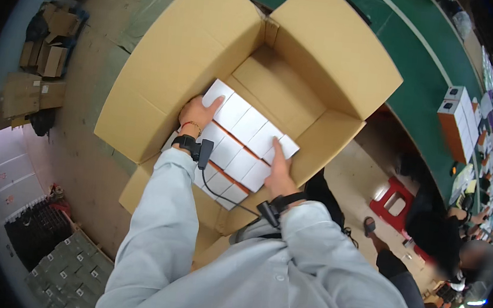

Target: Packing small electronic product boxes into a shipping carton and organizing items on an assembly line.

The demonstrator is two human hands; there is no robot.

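Note:
A large brown carton (174, 70) stands before me with its flaps up. Rows of small white boxes with orange sides (227, 152) lie side by side in its near part. My left hand (197, 113) grips the left end of the farthest row of white boxes (251, 120), its thumb on top. At the other end of that row, my right hand (280, 174) presses in with its fingers partly hidden behind the boxes. The row is squeezed between both hands; whether it rests on the carton floor is hidden. Beyond it, the bare carton bottom (277, 85) shows.
A green table (398, 56) runs along the far right, with stacked white and orange boxes (460, 124) on it. A red stool (393, 207) and a seated person (437, 238) are to the right. Cartons (32, 95) and grey-green stacked boxes (72, 271) stand at left.

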